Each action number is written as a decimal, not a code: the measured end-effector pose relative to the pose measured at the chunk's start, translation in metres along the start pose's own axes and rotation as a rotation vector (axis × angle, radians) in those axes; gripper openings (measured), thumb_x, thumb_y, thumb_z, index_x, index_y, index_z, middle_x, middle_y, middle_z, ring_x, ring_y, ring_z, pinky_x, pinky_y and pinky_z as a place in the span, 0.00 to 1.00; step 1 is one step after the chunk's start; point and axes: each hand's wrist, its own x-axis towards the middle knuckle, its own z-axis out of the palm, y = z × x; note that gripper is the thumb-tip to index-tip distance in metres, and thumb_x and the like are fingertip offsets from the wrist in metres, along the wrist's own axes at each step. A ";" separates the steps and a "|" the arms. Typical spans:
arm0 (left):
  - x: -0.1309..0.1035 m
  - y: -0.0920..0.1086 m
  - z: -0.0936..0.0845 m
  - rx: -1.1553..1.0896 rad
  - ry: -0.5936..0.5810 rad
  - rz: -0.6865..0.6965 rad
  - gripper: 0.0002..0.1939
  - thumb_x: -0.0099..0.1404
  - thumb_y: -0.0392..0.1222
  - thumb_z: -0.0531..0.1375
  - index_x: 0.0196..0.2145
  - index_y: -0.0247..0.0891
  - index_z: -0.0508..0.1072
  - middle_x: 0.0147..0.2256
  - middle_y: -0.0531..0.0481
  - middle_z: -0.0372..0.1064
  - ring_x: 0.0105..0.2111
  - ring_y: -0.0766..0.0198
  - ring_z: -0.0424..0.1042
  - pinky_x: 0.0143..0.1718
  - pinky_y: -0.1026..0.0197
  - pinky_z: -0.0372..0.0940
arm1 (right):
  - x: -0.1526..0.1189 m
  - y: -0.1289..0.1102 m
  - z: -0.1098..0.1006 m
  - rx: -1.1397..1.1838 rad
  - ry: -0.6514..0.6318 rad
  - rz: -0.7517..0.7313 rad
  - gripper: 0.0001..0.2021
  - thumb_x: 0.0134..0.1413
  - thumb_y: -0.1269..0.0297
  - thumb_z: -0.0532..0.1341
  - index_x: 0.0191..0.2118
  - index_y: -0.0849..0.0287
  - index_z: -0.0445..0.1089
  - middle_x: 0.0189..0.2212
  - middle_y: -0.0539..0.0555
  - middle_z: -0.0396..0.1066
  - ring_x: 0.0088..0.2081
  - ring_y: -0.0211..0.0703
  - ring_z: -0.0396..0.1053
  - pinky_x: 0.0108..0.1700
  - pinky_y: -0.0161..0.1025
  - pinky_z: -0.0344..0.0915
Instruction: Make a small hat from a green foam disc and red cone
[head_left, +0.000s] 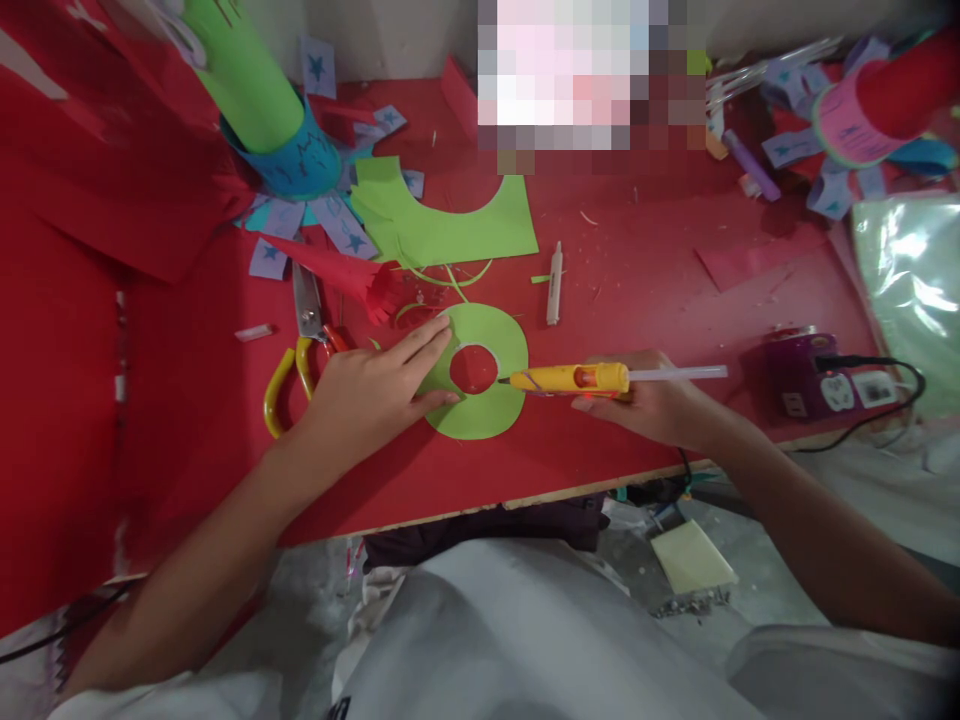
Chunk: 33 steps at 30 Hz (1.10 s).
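Note:
A green paper ring with a round hole lies on the red table. My left hand rests on the ring's left side, fingers spread flat. My right hand is wrapped round a yellow hot glue gun with a clear glue stick out of its back. The nozzle tip is at the inner edge of the ring, right of the hole. Behind the ring lie thin green paper strips and a cut green sheet. A white capped tube lies behind the gun.
Yellow-handled scissors lie beyond my left hand. A blue and green paper tube craft stands back left, a pink and red one back right. A purple power box with a black cable sits right. The table's front edge is near my body.

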 end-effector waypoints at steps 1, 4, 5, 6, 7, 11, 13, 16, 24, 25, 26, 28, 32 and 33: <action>0.000 0.000 0.000 -0.004 -0.003 -0.004 0.42 0.77 0.71 0.48 0.77 0.45 0.61 0.75 0.41 0.59 0.36 0.51 0.83 0.34 0.50 0.70 | 0.001 -0.002 -0.001 0.004 -0.015 0.004 0.21 0.70 0.41 0.61 0.35 0.52 0.78 0.30 0.54 0.80 0.28 0.47 0.73 0.31 0.43 0.66; 0.000 0.000 -0.001 0.013 -0.012 -0.001 0.42 0.77 0.71 0.48 0.77 0.45 0.61 0.75 0.41 0.59 0.35 0.51 0.83 0.33 0.50 0.70 | 0.002 -0.004 -0.004 0.011 -0.052 0.017 0.22 0.70 0.40 0.61 0.36 0.52 0.78 0.31 0.55 0.81 0.28 0.48 0.74 0.31 0.43 0.66; 0.000 0.000 -0.001 0.023 -0.013 0.002 0.42 0.78 0.71 0.48 0.77 0.44 0.61 0.75 0.42 0.59 0.35 0.51 0.83 0.33 0.49 0.70 | 0.002 -0.003 -0.004 0.009 -0.058 0.022 0.22 0.70 0.39 0.61 0.36 0.52 0.78 0.31 0.55 0.81 0.28 0.48 0.74 0.31 0.43 0.65; 0.001 0.000 -0.002 0.029 -0.011 0.004 0.42 0.78 0.71 0.48 0.78 0.44 0.61 0.75 0.42 0.59 0.35 0.50 0.83 0.33 0.49 0.71 | 0.002 -0.002 -0.004 0.006 -0.057 0.028 0.23 0.69 0.39 0.61 0.36 0.53 0.78 0.31 0.55 0.81 0.28 0.48 0.74 0.30 0.43 0.65; 0.001 0.000 -0.002 0.033 -0.011 0.004 0.41 0.78 0.70 0.47 0.78 0.44 0.61 0.75 0.43 0.59 0.35 0.50 0.83 0.33 0.49 0.71 | 0.002 -0.001 -0.003 0.002 -0.054 0.035 0.23 0.69 0.38 0.61 0.37 0.53 0.78 0.30 0.55 0.81 0.28 0.48 0.73 0.30 0.43 0.65; 0.000 0.000 -0.003 0.018 -0.009 0.003 0.41 0.78 0.70 0.48 0.78 0.44 0.61 0.75 0.41 0.60 0.35 0.49 0.83 0.34 0.48 0.72 | 0.000 0.003 0.000 -0.009 -0.028 0.040 0.25 0.69 0.36 0.61 0.40 0.55 0.78 0.31 0.56 0.81 0.28 0.48 0.74 0.31 0.42 0.64; -0.001 0.000 -0.004 0.014 -0.016 0.016 0.42 0.77 0.71 0.49 0.78 0.44 0.60 0.75 0.39 0.59 0.37 0.48 0.84 0.34 0.49 0.72 | 0.000 0.003 0.001 -0.010 -0.029 0.023 0.25 0.69 0.35 0.60 0.38 0.55 0.78 0.30 0.56 0.81 0.28 0.47 0.73 0.31 0.41 0.64; -0.001 0.000 -0.005 0.034 -0.041 0.041 0.45 0.76 0.72 0.51 0.79 0.41 0.58 0.77 0.38 0.56 0.39 0.46 0.84 0.35 0.48 0.73 | 0.002 0.000 0.000 0.000 -0.054 0.010 0.24 0.70 0.37 0.60 0.37 0.52 0.77 0.30 0.55 0.81 0.28 0.47 0.74 0.31 0.42 0.66; -0.001 -0.001 -0.005 0.068 -0.074 0.041 0.48 0.75 0.74 0.52 0.80 0.42 0.55 0.78 0.39 0.52 0.38 0.47 0.83 0.35 0.49 0.72 | 0.001 -0.004 0.002 -0.003 -0.034 -0.020 0.23 0.71 0.38 0.60 0.37 0.53 0.75 0.30 0.54 0.80 0.28 0.46 0.73 0.31 0.42 0.64; -0.001 -0.001 -0.005 0.063 -0.073 0.039 0.48 0.75 0.74 0.52 0.80 0.42 0.54 0.78 0.39 0.52 0.37 0.47 0.83 0.35 0.48 0.72 | 0.000 -0.004 0.003 -0.006 -0.035 -0.022 0.23 0.72 0.38 0.59 0.37 0.53 0.74 0.29 0.54 0.79 0.28 0.46 0.73 0.31 0.42 0.64; -0.001 -0.001 -0.005 0.057 -0.073 0.039 0.48 0.75 0.74 0.52 0.80 0.42 0.54 0.78 0.39 0.52 0.37 0.47 0.83 0.35 0.48 0.72 | 0.000 -0.005 0.004 -0.009 -0.042 -0.019 0.23 0.72 0.38 0.59 0.37 0.52 0.74 0.29 0.53 0.78 0.28 0.46 0.73 0.31 0.42 0.63; -0.002 -0.001 -0.004 0.048 -0.074 0.042 0.48 0.75 0.74 0.52 0.80 0.42 0.54 0.78 0.38 0.53 0.38 0.46 0.83 0.35 0.47 0.73 | 0.000 -0.006 0.004 -0.015 -0.065 0.000 0.23 0.71 0.37 0.59 0.37 0.51 0.74 0.28 0.52 0.77 0.28 0.46 0.72 0.30 0.42 0.62; -0.002 -0.002 -0.003 0.038 -0.072 0.045 0.47 0.75 0.73 0.54 0.80 0.42 0.55 0.78 0.38 0.52 0.39 0.47 0.83 0.36 0.48 0.73 | 0.000 -0.008 0.005 -0.020 -0.107 0.037 0.22 0.71 0.37 0.59 0.37 0.50 0.74 0.28 0.51 0.76 0.27 0.47 0.71 0.31 0.43 0.62; -0.002 -0.002 -0.003 0.036 -0.069 0.045 0.47 0.75 0.72 0.54 0.80 0.42 0.54 0.78 0.38 0.52 0.39 0.47 0.83 0.37 0.48 0.73 | 0.000 -0.008 0.005 -0.018 -0.112 0.038 0.22 0.71 0.37 0.59 0.37 0.50 0.75 0.28 0.52 0.76 0.27 0.47 0.71 0.31 0.43 0.62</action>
